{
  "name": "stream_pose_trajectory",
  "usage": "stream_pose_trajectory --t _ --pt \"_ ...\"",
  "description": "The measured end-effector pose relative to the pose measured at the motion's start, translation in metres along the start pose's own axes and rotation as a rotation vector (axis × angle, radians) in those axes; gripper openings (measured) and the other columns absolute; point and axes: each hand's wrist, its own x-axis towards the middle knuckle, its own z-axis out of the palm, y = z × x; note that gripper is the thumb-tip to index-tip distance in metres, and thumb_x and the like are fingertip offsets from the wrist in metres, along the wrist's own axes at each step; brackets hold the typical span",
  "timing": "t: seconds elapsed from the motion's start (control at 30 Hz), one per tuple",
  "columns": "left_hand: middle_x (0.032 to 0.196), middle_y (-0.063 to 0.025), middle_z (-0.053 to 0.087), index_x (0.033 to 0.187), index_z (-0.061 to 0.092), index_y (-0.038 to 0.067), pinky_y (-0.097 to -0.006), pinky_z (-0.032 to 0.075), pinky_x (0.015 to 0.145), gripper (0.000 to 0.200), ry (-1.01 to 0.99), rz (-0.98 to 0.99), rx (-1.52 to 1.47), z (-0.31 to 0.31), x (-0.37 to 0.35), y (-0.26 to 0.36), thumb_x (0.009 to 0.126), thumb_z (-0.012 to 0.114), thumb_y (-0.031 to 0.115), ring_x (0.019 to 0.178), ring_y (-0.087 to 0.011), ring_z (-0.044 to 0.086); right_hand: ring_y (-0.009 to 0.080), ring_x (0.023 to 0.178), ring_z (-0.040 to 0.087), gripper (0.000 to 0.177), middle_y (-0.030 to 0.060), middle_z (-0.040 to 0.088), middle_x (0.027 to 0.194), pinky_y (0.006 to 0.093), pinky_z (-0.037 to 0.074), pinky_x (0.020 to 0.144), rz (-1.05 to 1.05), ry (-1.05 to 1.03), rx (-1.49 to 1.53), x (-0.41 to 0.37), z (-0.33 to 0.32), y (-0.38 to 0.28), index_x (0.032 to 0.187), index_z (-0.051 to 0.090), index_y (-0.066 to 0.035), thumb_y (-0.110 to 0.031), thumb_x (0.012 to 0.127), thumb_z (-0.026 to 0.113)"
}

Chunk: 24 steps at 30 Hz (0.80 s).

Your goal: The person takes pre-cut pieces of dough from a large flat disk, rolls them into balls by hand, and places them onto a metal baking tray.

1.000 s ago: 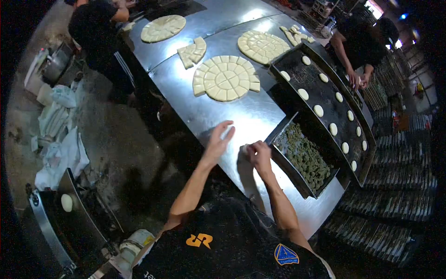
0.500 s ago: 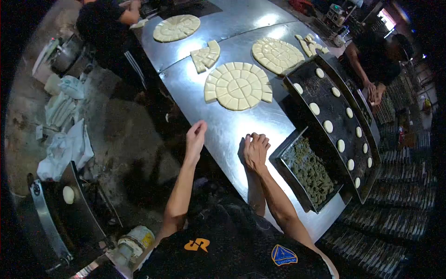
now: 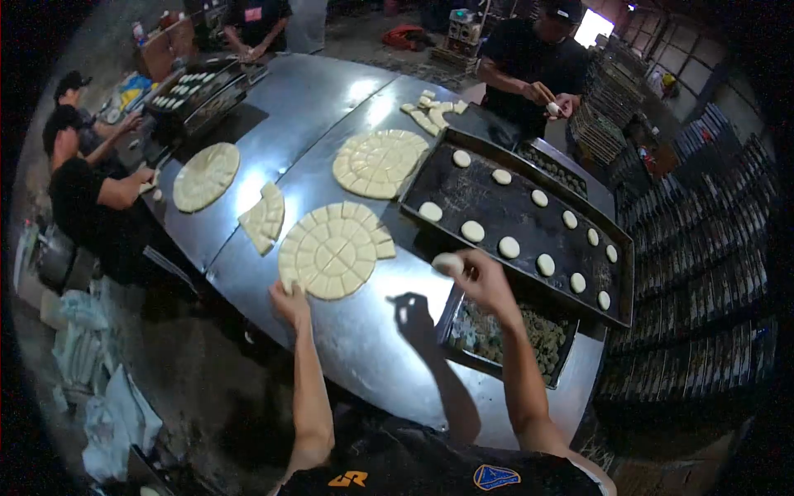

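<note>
A round slab of dough (image 3: 335, 248), cut into many pieces, lies on the metal table in front of me. At its near left edge my left hand (image 3: 291, 306) has its fingers closed on a piece of dough (image 3: 288, 287). My right hand (image 3: 488, 285) is raised over the table, pinching a pale, round, flattened dough ball (image 3: 447, 264). Below that hand stands a metal bin (image 3: 453, 318) of dark greenish, crumbly filling (image 3: 529, 339), partly hidden by the forearm. Beyond it, a dark baking tray (image 3: 496, 207) carries several dough rounds (image 3: 509, 247).
Further cut dough slabs (image 3: 380, 164) and loose dough pieces (image 3: 263, 217) lie on the metal table (image 3: 331, 91). Co-workers stand at the left (image 3: 95, 198) and across the table (image 3: 533, 58). Stacked trays (image 3: 695, 289) rise at the right.
My view has swung, showing more of the table. My left hand has reached the slab's edge. My right hand has risen from the tabletop and now shows a dough ball.
</note>
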Motion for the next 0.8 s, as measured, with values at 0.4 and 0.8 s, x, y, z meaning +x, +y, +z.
stream_pose_trajectory --t 0.4,0.8 --pt "0.123 -0.0084 0.052 0.129 0.045 -0.002 -0.031 0.042 0.095 0.038 -0.377 -0.535 -0.515 -0.101 -0.111 0.067 0.097 0.054 0.015 0.111 -0.0196 0.053 0.0401 0.088 0.06 0.022 0.023 0.061 0.096 0.0468 0.049 0.08 -0.083 0.05 -0.646 0.236 0.034 0.163 0.094 0.067 0.002 -0.009 0.076 0.065" --pt "0.109 -0.0101 0.058 0.125 0.047 -0.004 -0.0277 0.051 0.086 0.038 -1.173 -0.338 -0.587 -0.015 -0.215 0.143 0.089 0.061 0.001 0.103 -0.016 0.057 0.0102 0.086 0.06 0.035 0.0068 0.066 0.097 0.025 0.049 0.072 0.362 0.05 0.71 -0.141 0.059 0.027 0.114 0.06 0.002 -0.019 0.088 0.069"
